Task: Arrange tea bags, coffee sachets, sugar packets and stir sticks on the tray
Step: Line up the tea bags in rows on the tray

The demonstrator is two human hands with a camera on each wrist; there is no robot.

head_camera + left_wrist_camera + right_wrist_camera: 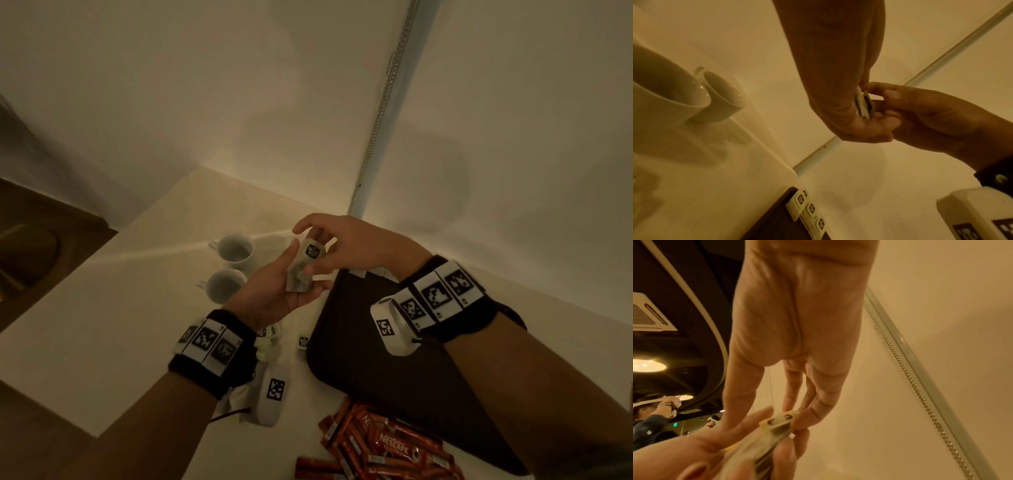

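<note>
Head view shows a small stack of pale paper tea bag packets cupped in the left hand above the bench, the right hand pinching the top packet. A short row of packets already lies at the far edge of the dark rectangular tray. By my reckoning the task is barely begun: loose tea bags and the orange coffee sachets wait on the bench, sugar and stir sticks unseen
</note>
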